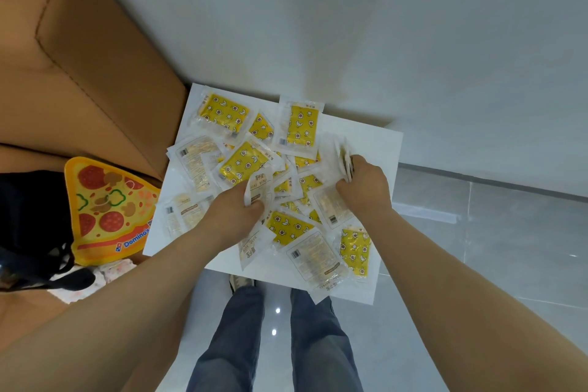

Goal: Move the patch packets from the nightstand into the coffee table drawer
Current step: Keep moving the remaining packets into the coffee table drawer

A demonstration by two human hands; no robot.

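Observation:
Several patch packets point(299, 126), clear pouches with yellow star-and-moon patches, lie scattered and overlapping on the white nightstand point(378, 143). Some lie face down and show pale backs with barcodes. My left hand point(237, 205) grips one packet point(259, 184) near the middle of the pile. My right hand point(362, 181) holds a small bunch of packets point(345, 157) upright at the pile's right side. One packet point(321, 267) hangs over the front edge. The coffee table drawer is not in view.
A tan upholstered headboard point(79, 51) stands left of the nightstand. A pizza-slice cushion point(108, 210) and a black bag point(31, 219) lie on the bed at left. A white wall rises behind. Grey floor tiles point(509, 232) lie to the right, and my legs stand below.

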